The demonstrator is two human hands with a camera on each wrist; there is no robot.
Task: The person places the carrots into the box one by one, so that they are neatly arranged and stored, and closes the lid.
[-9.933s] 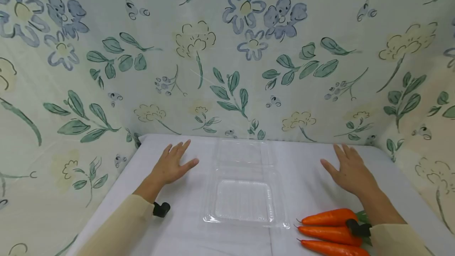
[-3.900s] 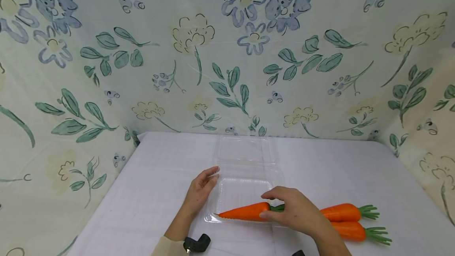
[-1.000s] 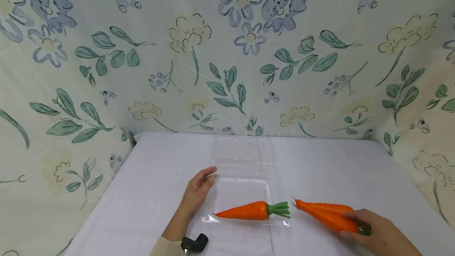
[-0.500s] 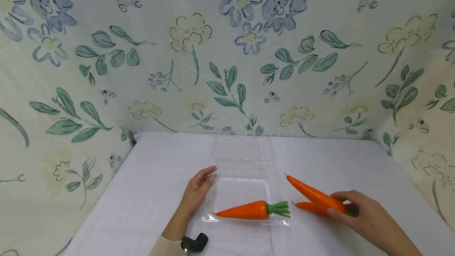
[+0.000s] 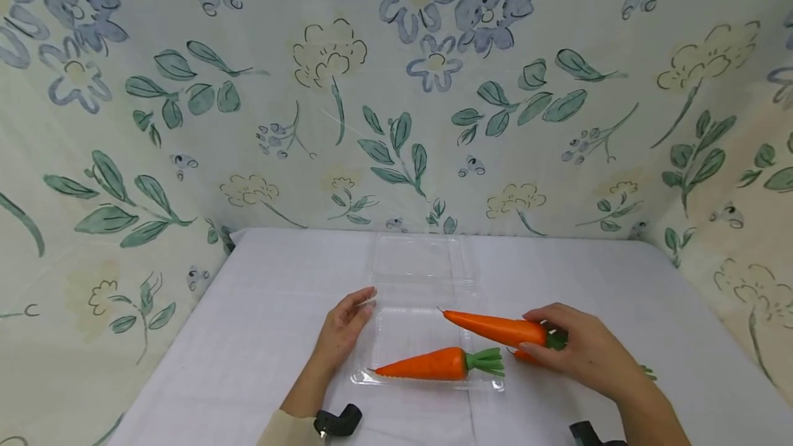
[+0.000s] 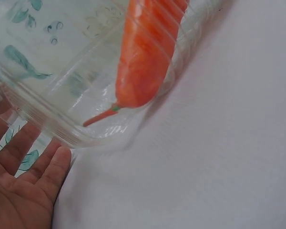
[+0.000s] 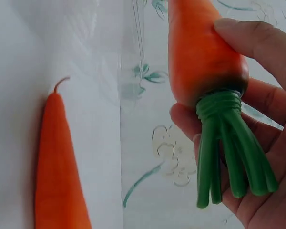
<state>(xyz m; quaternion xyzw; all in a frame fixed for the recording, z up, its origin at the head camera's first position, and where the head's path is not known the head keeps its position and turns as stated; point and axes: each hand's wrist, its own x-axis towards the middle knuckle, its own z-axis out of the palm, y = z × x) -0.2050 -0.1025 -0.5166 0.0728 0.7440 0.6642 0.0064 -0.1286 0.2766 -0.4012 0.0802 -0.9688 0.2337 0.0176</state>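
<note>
A clear plastic clamshell container (image 5: 405, 329) lies with its lid folded back on the white-covered table. One orange carrot (image 5: 423, 365) with green stalks lies along its near side, its stalks reaching to the right rim. My left hand (image 5: 342, 329) rests at the container's left side; in the left wrist view its fingers (image 6: 50, 171) are fairly straight against the outer wall. With thumb and fingers, my right hand (image 5: 579, 349) grips a second carrot (image 5: 495, 327) near its green top, tip pointing left over the container's right part. A third carrot (image 7: 59, 167) lies on the table, mostly hidden by that hand in the head view.
The container's lid (image 5: 418, 257) lies flat toward the back of the table. Behind the table (image 5: 279, 288) hangs a floral cloth (image 5: 396, 122), which also covers both sides. A black wrist mount (image 5: 337, 422) sits at the left sleeve.
My right hand has lifted the second carrot off the third and carried it left to the container. Earlier, it set the first carrot in the container. Lately the left hand has stayed put.
</note>
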